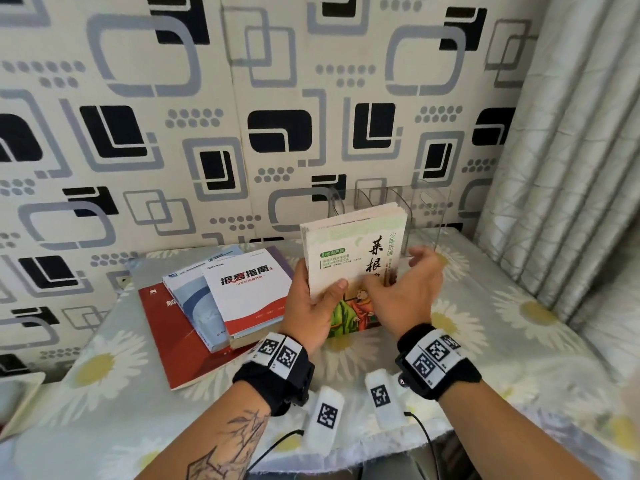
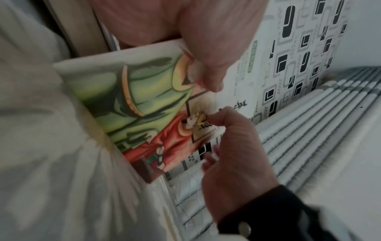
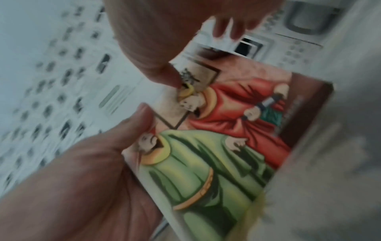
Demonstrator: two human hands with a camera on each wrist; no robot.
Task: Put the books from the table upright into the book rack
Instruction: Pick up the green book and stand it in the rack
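Both hands (image 1: 313, 308) (image 1: 405, 289) hide book (image 1: 349, 251) btm.

A cream book (image 1: 349, 261), with green- and red-robed figures low on its cover and black calligraphy at its right, stands raised near frame centre, its top leaning back toward the clear rack (image 1: 391, 209) just behind it at upper right. Left of centre, a stack (image 1: 221, 299) lies flat: white book on top, blue-grey below, red at bottom.
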